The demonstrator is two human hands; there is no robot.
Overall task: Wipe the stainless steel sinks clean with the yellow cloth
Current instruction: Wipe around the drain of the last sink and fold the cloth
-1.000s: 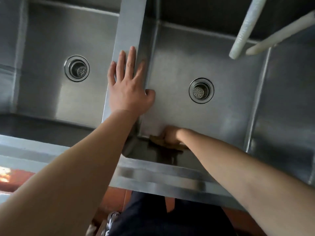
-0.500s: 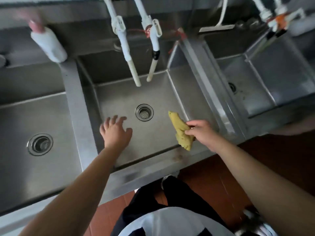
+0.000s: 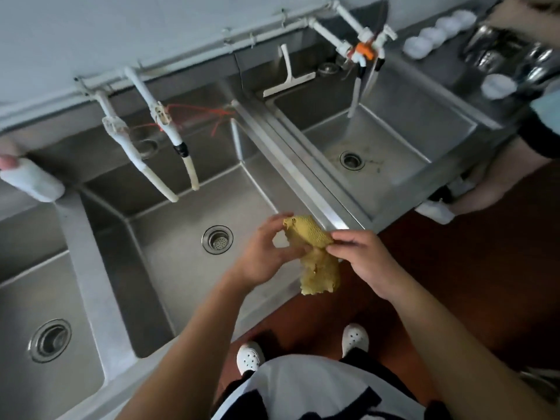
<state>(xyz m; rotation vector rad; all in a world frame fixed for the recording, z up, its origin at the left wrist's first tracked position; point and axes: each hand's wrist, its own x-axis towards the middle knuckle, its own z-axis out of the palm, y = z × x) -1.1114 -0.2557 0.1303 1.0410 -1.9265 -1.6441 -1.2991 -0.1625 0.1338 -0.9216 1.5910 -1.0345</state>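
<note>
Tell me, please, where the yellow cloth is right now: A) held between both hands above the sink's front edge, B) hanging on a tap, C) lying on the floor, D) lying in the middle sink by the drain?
A: the left hand and right hand both pinch the yellow cloth in the air.

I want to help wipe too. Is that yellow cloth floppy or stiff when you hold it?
Probably floppy: the bumpy yellow cloth droops and crumples below where the left hand and right hand pinch it. Likely light too, since fingertips alone carry it. Its waffle texture should make it easy to grip.
</note>
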